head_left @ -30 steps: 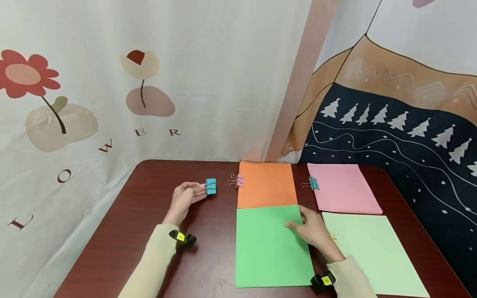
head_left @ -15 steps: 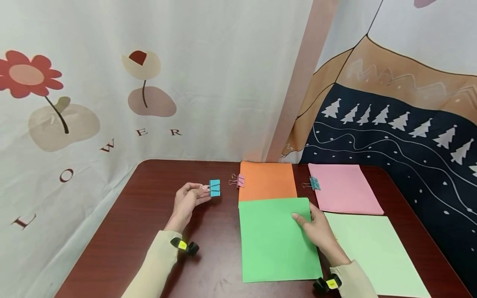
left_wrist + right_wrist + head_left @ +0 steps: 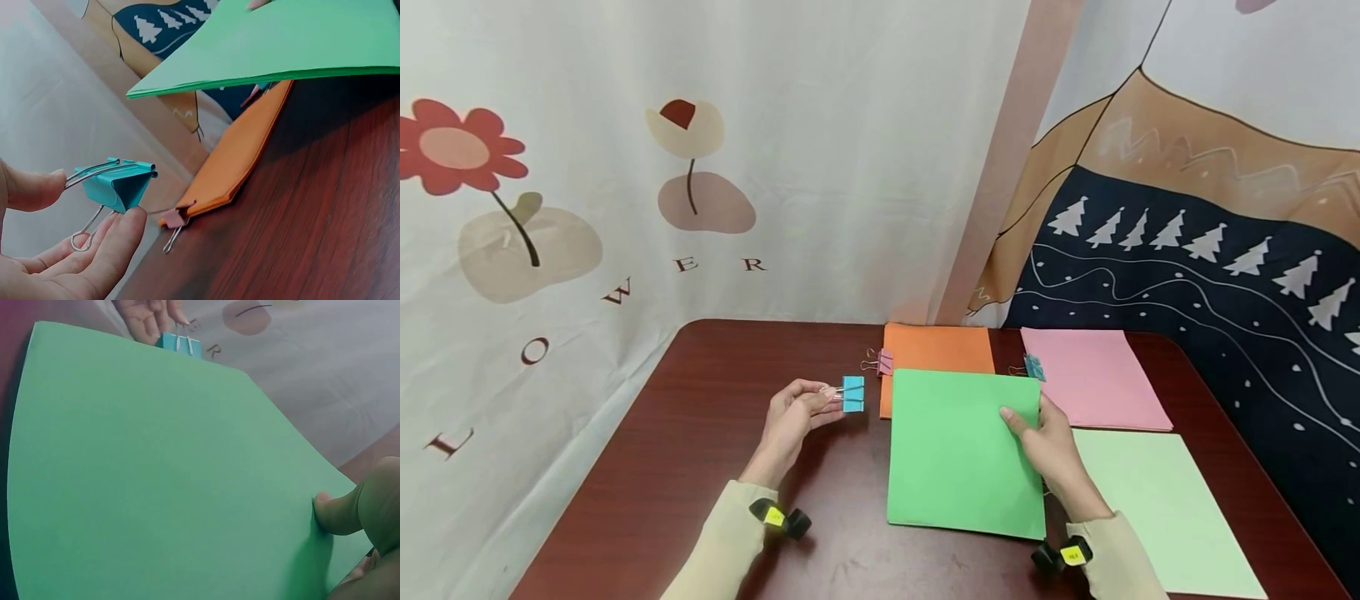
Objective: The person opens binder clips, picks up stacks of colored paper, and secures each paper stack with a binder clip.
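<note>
My left hand (image 3: 793, 421) pinches a blue binder clip (image 3: 853, 394) by its wire handles, thumb on one and fingers under the other. In the left wrist view the mouth of the clip (image 3: 119, 184) faces right, toward the paper. A stack of bright green paper (image 3: 966, 454) is held up off the table by my right hand (image 3: 1056, 450), thumb on top near the right edge and fingers beneath. The right wrist view shows the green sheets (image 3: 150, 462) nearly filling the frame, with the clip (image 3: 181, 345) just beyond their far edge.
Orange paper (image 3: 940, 348) with a pink binder clip (image 3: 884, 362) lies behind, partly covered by the green stack. Pink paper (image 3: 1097, 379) with a teal clip (image 3: 1034, 367) is at the back right. Pale green paper (image 3: 1165, 508) lies at the right on the dark red table (image 3: 647, 483).
The green paper has been raised from the table by my right hand and now overlaps more of the orange paper. My left hand has brought the binder clip rightward and nearer the stack.
</note>
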Tool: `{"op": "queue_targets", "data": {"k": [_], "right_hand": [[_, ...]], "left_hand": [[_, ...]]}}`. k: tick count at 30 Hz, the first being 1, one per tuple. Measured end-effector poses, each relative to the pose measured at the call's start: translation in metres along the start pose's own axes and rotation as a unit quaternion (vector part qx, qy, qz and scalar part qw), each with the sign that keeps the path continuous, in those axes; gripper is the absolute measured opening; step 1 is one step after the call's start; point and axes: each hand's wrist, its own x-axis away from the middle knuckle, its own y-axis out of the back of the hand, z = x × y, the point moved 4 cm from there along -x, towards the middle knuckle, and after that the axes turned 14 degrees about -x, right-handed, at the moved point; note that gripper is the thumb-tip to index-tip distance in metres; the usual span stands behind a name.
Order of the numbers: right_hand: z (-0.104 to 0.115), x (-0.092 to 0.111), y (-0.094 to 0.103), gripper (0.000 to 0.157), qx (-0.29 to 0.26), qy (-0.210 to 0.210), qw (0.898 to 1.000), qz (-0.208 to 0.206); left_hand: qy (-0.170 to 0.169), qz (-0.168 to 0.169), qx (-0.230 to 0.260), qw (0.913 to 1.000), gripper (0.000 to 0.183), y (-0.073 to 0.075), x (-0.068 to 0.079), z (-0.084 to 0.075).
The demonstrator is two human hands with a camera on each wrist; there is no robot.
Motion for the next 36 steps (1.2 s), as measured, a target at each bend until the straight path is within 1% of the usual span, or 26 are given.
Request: {"op": "queue_targets", "data": {"k": [7,15,21,25,31,36], "right_hand": [[0.007,-0.006,0.003,0.046,-0.009,-0.010,1.000,-0.008],[0.010,-0.011,0.003,0.051,-0.023,-0.014,1.000,-0.012],[0.011,-0.012,0.002,0.050,-0.031,-0.012,0.999,-0.011],[0.012,-0.013,0.002,0.050,-0.033,-0.007,0.999,-0.009],[0.012,-0.013,0.001,0.050,-0.031,-0.001,1.000,-0.003],[0.013,-0.014,-0.001,0.045,-0.029,-0.001,1.000,-0.007]], "left_hand": [[0.000,0.015,0.008,0.9999,0.018,-0.010,0.007,0.000],[-0.006,0.028,0.012,0.9995,0.015,-0.019,0.019,-0.002],[-0.009,0.036,0.016,0.9992,0.016,-0.025,0.021,-0.002],[-0.010,0.034,0.021,0.9992,0.020,-0.027,0.023,-0.001],[-0.003,0.030,0.016,0.9994,0.013,-0.032,0.028,-0.002],[-0.009,0.041,0.020,0.9989,0.020,-0.037,0.029,-0.003]]}}
